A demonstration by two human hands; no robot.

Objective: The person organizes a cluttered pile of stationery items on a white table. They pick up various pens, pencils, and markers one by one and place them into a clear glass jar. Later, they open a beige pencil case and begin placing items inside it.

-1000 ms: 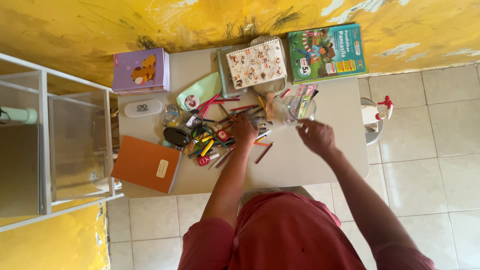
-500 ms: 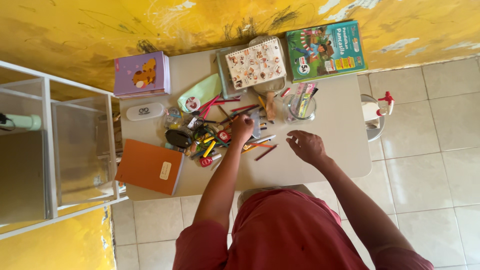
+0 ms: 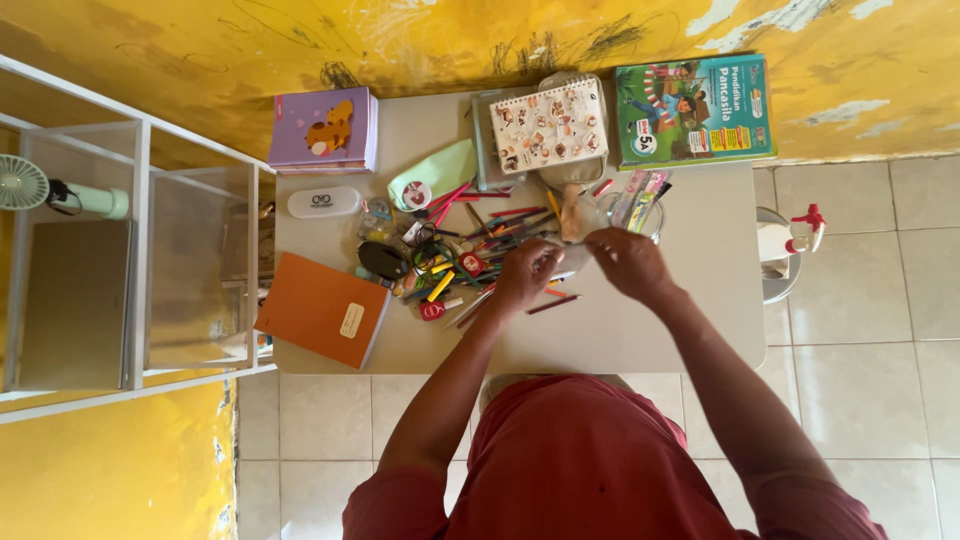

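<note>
Head view: left hand [image 3: 525,275] and right hand [image 3: 625,262] drawn close together over the small grey table [image 3: 690,320], fingers pinched on what looks like a thin pen or pencil between them; exact grip too small to tell. Just left of the hands, a heap of coloured pens and pencils [image 3: 450,265]; just beyond them, a clear cup [image 3: 635,205] stuffed with markers. Further left of the heap, an orange notebook [image 3: 322,310]; beyond it, a spiral sticker pad [image 3: 548,125]. Judged step: sorting the pens, one piece in hand. Next move probably calls for a short, steady carry toward the cup.
</note>
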